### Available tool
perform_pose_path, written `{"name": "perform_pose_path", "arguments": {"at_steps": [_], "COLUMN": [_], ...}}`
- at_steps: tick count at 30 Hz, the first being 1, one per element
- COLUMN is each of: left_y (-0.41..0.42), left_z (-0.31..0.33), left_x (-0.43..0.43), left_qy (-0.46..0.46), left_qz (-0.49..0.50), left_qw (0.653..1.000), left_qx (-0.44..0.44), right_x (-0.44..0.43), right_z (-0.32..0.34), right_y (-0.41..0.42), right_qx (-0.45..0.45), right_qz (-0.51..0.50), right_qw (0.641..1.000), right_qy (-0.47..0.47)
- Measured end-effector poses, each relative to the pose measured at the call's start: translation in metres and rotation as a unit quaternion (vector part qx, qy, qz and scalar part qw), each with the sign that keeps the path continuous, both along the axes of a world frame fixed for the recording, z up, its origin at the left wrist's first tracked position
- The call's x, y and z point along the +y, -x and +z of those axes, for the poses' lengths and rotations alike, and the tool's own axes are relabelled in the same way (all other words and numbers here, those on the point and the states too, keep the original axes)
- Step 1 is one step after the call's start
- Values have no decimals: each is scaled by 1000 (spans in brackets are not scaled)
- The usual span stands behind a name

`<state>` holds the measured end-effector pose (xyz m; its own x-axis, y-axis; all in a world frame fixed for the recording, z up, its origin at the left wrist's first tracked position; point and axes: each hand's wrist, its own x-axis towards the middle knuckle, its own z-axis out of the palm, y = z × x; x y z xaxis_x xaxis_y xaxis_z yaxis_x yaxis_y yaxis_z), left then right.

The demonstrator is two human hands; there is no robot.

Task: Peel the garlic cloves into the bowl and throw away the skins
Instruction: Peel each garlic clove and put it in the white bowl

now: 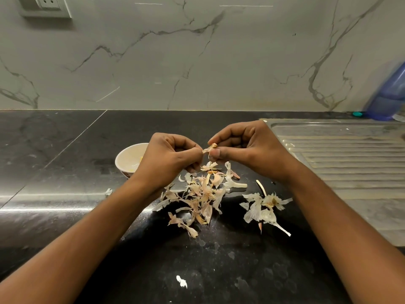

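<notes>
Above the black counter, my left hand (169,157) and my right hand (243,145) meet fingertip to fingertip. Between them is a small garlic clove (210,147) with papery skin; my right fingers pinch the clove and my left fingertips pinch its loose skin. A white bowl (128,160) stands behind my left hand, partly hidden by it, with something pale yellow inside. Below the hands lies a heap of garlic skins (201,194). A second smaller heap of skins and stem pieces (264,207) lies to its right.
A steel sink drainboard (341,163) fills the right side. A blue plastic bottle (388,97) stands at its back corner against the marble wall. A wall socket (47,3) is at the top left. Loose skin scraps (182,281) lie near the counter's front.
</notes>
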<state>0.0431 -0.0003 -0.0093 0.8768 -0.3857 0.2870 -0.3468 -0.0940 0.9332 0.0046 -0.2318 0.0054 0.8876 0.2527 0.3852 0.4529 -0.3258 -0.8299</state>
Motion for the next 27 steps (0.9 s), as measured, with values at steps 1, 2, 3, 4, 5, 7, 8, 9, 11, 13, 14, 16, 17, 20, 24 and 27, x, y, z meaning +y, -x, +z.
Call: {"name": "perform_pose_path", "arguments": {"at_steps": [1, 2, 3, 4, 5, 7, 8, 9, 11, 13, 14, 16, 17, 20, 24, 27], "left_y": [0, 0, -1, -1, -1, -2, -2, -2, -2, -1, 0, 3, 4, 6, 6, 5], "left_z": [0, 0, 0, 0, 1, 1, 1, 1, 1, 2, 3, 3, 3, 4, 6, 5], "left_x": [-1, -1, -1, 0, 0, 1, 1, 2, 2, 2, 2, 1, 1, -1, -1, -1], "left_qy": [2, 5, 8, 10, 11, 12, 13, 16, 21, 28, 33, 39, 41, 50, 78, 82], "left_qz": [2, 5, 8, 11, 14, 18, 19, 20, 19, 9, 0, -18, -25, -51, -71, -67], "left_qw": [1000, 1000, 1000, 1000, 1000, 999, 999, 999, 998, 997, 997, 996, 995, 992, 984, 983], "left_qx": [2, 5, 10, 15, 19, 30, 36, 42, 54, 66, 73, 83, 86, 104, 142, 152], "right_x": [0, 0, 0, -1, -1, -4, -6, -8, -11, -10, -9, -7, -6, -4, -3, -3], "right_z": [0, -1, -1, -1, -1, 1, 2, 2, 3, 2, 1, 0, -1, -2, -3, -3], "right_y": [0, 0, -1, -1, -1, -3, -3, -4, -4, -4, -5, -5, -5, -5, -6, -6], "right_qx": [2, 4, 5, 5, 3, -10, -22, -35, -51, -54, -51, -46, -41, -38, -52, -68], "right_qz": [2, 3, 4, 3, 2, -10, -21, -33, -52, -60, -59, -48, -41, -23, -10, -3], "right_qw": [1000, 1000, 1000, 1000, 1000, 1000, 999, 999, 997, 997, 997, 998, 998, 999, 998, 997], "right_qy": [-1, -3, -6, -9, -13, -16, -14, -10, 0, 11, 15, 19, 18, 24, 32, 37]}}
